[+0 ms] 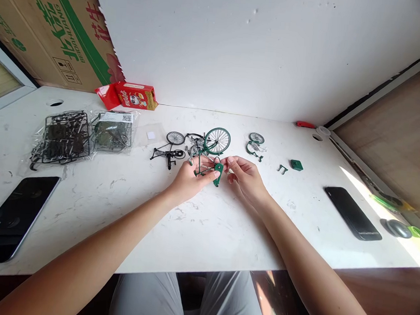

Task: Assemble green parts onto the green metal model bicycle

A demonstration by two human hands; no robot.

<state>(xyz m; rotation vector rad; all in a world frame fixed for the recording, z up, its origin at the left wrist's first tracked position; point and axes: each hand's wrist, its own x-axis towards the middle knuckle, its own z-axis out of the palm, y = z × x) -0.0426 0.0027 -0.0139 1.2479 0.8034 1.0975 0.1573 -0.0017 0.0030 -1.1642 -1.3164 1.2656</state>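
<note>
A small green model bicycle frame (200, 162) with a green chain cover (218, 168) is held in my left hand (191, 179), its thumb pressed on the cover's lower part. My right hand (244, 175) is closed in a pinch just right of the cover; what its fingertips hold is too small to make out. Beyond my hands, a green-rimmed wheel (217, 141) lies beside black bicycle parts (169, 154). More green parts (252, 148) and a second spoked wheel (256, 138) lie farther right.
Bagged part frames (66, 136) and a red box (136, 96) stand back left. One phone (12, 215) lies at left, a black one (353, 213) at right. A small green block (296, 165) and a green bracket (282, 169) lie right of my hands.
</note>
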